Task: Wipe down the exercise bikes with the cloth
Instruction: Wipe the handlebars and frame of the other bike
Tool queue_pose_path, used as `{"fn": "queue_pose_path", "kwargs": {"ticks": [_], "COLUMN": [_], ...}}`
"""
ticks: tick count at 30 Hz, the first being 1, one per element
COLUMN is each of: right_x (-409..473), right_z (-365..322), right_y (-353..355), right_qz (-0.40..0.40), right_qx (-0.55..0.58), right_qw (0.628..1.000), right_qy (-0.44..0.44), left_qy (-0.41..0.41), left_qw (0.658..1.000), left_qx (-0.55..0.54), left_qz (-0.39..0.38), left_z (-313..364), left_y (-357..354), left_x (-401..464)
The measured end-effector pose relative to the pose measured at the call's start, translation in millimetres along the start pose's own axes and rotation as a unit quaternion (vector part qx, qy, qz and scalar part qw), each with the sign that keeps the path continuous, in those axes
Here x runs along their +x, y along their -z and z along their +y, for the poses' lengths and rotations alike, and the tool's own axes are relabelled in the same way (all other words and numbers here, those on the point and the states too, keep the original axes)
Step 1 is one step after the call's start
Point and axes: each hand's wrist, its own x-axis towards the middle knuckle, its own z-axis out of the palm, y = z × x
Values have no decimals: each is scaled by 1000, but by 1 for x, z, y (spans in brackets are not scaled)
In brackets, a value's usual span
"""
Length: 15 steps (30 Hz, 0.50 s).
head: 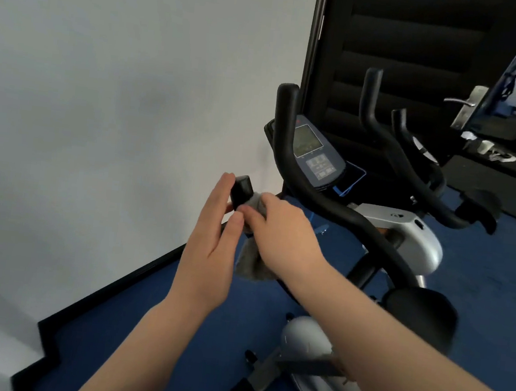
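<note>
A silver and black exercise bike point(417, 240) stands in front of me with curved black handlebars point(323, 199) and a console screen point(309, 138). My right hand point(281, 229) grips a grey cloth point(251, 261) wrapped around the near handlebar grip, and the cloth's loose end hangs below. The black end of that grip point(242, 190) sticks out past the cloth. My left hand point(213, 244) rests against this black end, fingers extended along it. The black saddle point(419, 317) sits lower right.
A white wall point(117, 101) runs along the left, with a black skirting board point(113, 288) over blue carpet point(171, 345). A dark door point(410, 36) with a metal handle point(465, 104) stands behind the bike. A second bike's handlebars point(412, 167) rise to the right.
</note>
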Motion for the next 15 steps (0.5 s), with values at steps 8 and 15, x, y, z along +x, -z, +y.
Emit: {"fn": "queue_pose_path", "kwargs": {"ticks": [8,15], "right_x": [-41,-71], "right_z": [31,70], "right_y": [-8,31], "right_qz": [87,-39], "right_qx": [-134,-219], "right_qw": [981,966], "right_qy": [106,133], "left_qy": [-123,-118], "left_qw": [981,969], "left_qx": [140,215], "left_qz": [60,17], "left_z": [-1,-7], "left_y": [-20,-49], "left_x": [-16,-34]}}
